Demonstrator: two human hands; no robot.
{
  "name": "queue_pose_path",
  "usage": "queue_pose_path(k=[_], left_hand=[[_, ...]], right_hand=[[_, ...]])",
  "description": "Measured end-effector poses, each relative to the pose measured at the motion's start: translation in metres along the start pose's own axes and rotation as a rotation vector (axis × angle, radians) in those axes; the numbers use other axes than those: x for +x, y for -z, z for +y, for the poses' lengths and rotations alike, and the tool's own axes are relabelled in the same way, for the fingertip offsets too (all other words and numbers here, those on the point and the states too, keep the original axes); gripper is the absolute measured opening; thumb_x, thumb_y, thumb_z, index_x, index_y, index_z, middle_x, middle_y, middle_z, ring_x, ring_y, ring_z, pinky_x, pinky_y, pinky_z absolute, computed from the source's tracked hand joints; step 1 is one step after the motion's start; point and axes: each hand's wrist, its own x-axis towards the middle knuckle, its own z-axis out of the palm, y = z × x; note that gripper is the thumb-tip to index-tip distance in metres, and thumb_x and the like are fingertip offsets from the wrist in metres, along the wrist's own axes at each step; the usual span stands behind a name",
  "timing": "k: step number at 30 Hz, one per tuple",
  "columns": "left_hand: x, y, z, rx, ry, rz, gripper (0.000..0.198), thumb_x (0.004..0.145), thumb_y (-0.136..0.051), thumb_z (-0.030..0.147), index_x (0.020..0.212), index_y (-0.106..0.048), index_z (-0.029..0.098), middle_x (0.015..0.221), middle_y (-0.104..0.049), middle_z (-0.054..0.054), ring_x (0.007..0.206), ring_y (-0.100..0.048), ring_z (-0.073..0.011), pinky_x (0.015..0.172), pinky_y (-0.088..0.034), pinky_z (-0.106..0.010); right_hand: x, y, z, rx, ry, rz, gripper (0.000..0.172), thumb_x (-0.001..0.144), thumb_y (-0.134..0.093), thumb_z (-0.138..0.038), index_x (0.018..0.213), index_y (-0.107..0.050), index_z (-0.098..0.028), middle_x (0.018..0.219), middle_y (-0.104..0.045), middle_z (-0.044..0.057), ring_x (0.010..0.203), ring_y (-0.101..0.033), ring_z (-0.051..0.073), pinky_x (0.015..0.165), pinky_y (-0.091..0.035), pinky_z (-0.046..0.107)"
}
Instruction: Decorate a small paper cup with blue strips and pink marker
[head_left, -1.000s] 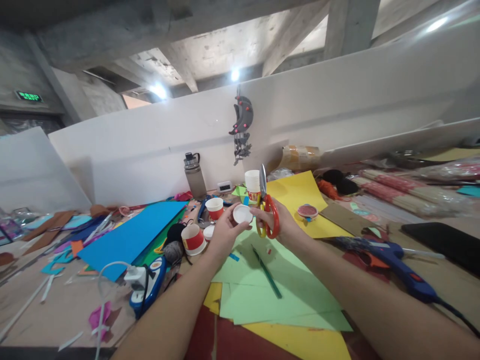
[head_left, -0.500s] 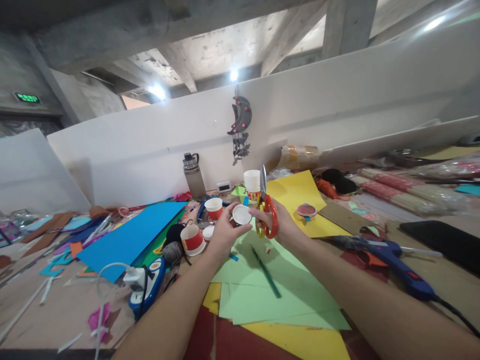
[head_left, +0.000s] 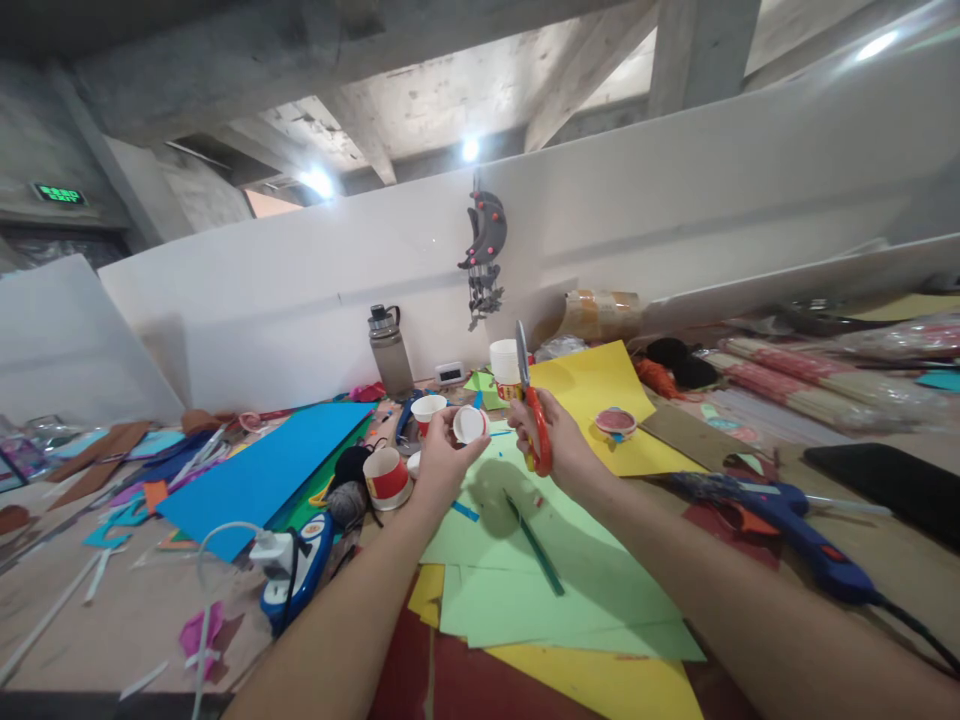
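Note:
My left hand (head_left: 445,452) is closed around a small white paper cup piece (head_left: 469,425), its round face turned toward me and a blue strip (head_left: 478,399) sticking up at its rim. To the right, my right hand (head_left: 559,440) grips scissors (head_left: 538,430) with red and yellow handles, the blades pointing up. Beneath both hands lie light green paper sheets (head_left: 570,610) with a dark green pencil (head_left: 536,545) on them. Near my left hand stand a red and white paper cup (head_left: 387,482) and another paper cup (head_left: 428,408).
A blue sheet (head_left: 262,470) and a power strip (head_left: 304,575) lie to the left. A glue gun (head_left: 795,530) lies at the right. On the yellow sheet (head_left: 581,375) sits a round cup piece (head_left: 615,423). Farther back stand a bottle (head_left: 388,355) and stacked white cups (head_left: 505,362).
My hands have moved apart. The cup piece has shifted left and tilted in my left hand, while my right hand holds the scissors away from it.

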Motion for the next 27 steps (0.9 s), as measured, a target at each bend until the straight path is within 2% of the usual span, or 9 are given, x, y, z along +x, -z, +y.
queue_pose_path(k=[2, 5, 8, 12, 15, 18, 20, 23, 27], left_hand=[[0.001, 0.001, 0.003, -0.098, 0.030, 0.018, 0.053, 0.060, -0.076, 0.025, 0.105, -0.050, 0.018, 0.103, -0.062, -0.008, 0.092, -0.060, -0.0190, 0.074, -0.047, -0.029], [-0.001, 0.005, 0.010, -0.275, 0.106, -0.037, 0.042, 0.067, -0.070, 0.030, 0.104, -0.054, 0.019, 0.105, -0.061, -0.007, 0.087, -0.061, -0.0174, 0.067, -0.046, -0.026], [-0.002, 0.009, 0.016, -0.427, 0.177, -0.103, 0.033, 0.070, -0.063, 0.031, 0.100, -0.057, 0.018, 0.105, -0.062, -0.007, 0.084, -0.062, -0.0160, 0.068, -0.046, -0.026], [0.000, 0.014, 0.019, -0.528, 0.202, -0.123, 0.028, 0.070, -0.062, 0.028, 0.097, -0.059, 0.018, 0.101, -0.064, -0.007, 0.080, -0.061, -0.0149, 0.067, -0.046, -0.026], [0.002, 0.018, 0.023, -0.528, 0.174, -0.104, 0.030, 0.070, -0.063, 0.026, 0.099, -0.060, 0.019, 0.104, -0.064, -0.006, 0.080, -0.061, -0.0138, 0.068, -0.046, -0.026], [0.005, 0.023, 0.025, -0.509, 0.139, -0.068, 0.034, 0.070, -0.064, 0.027, 0.103, -0.059, 0.021, 0.108, -0.063, -0.005, 0.081, -0.061, -0.0132, 0.069, -0.046, -0.026], [0.007, 0.025, 0.023, -0.506, 0.145, -0.057, 0.035, 0.070, -0.065, 0.028, 0.103, -0.058, 0.022, 0.109, -0.063, -0.004, 0.081, -0.061, -0.0123, 0.068, -0.046, -0.025], [0.008, 0.022, 0.017, -0.468, 0.201, -0.033, 0.038, 0.066, -0.071, 0.026, 0.101, -0.058, 0.021, 0.102, -0.063, -0.004, 0.075, -0.059, -0.0101, 0.063, -0.044, -0.022], [0.007, 0.014, 0.009, -0.434, 0.230, 0.026, 0.043, 0.059, -0.077, 0.021, 0.097, -0.056, 0.021, 0.085, -0.058, 0.001, 0.066, -0.054, -0.0066, 0.053, -0.038, -0.018]], right_hand=[[0.004, 0.001, 0.000, 0.041, -0.006, 0.020, 0.039, 0.069, -0.064, -0.050, 0.093, -0.043, -0.028, 0.063, -0.046, -0.008, 0.045, -0.042, 0.007, 0.039, -0.035, 0.019], [0.003, 0.002, -0.003, -0.010, 0.014, 0.026, 0.038, 0.070, -0.064, -0.050, 0.097, -0.046, -0.029, 0.065, -0.046, -0.008, 0.048, -0.044, 0.008, 0.042, -0.039, 0.019], [-0.004, 0.000, -0.011, -0.081, 0.018, -0.036, 0.040, 0.072, -0.064, -0.050, 0.103, -0.048, -0.030, 0.071, -0.049, -0.006, 0.060, -0.052, 0.010, 0.054, -0.049, 0.022], [-0.013, 0.001, -0.024, -0.146, -0.005, -0.138, 0.048, 0.071, -0.066, -0.049, 0.111, -0.048, -0.029, 0.077, -0.052, -0.003, 0.072, -0.055, 0.013, 0.063, -0.055, 0.027], [-0.017, 0.003, -0.032, -0.224, 0.014, -0.212, 0.048, 0.070, -0.067, -0.047, 0.110, -0.053, -0.026, 0.077, -0.055, -0.001, 0.072, -0.056, 0.015, 0.056, -0.056, 0.027], [-0.020, 0.004, -0.039, -0.297, 0.008, -0.232, 0.047, 0.067, -0.068, -0.045, 0.108, -0.056, -0.024, 0.070, -0.056, -0.002, 0.056, -0.053, 0.013, 0.042, -0.052, 0.025], [-0.020, 0.005, -0.042, -0.354, -0.010, -0.212, 0.048, 0.066, -0.068, -0.045, 0.108, -0.058, -0.025, 0.064, -0.054, -0.004, 0.047, -0.049, 0.011, 0.037, -0.048, 0.024], [-0.015, 0.009, -0.042, -0.496, -0.031, -0.099, 0.042, 0.067, -0.067, -0.046, 0.103, -0.061, -0.024, 0.056, -0.053, -0.004, 0.044, -0.049, 0.013, 0.039, -0.044, 0.025], [-0.005, 0.021, -0.033, -0.865, -0.073, 0.064, 0.036, 0.078, -0.054, -0.047, 0.099, -0.063, -0.020, 0.071, -0.065, 0.007, 0.065, -0.060, 0.022, 0.055, -0.045, 0.031]])
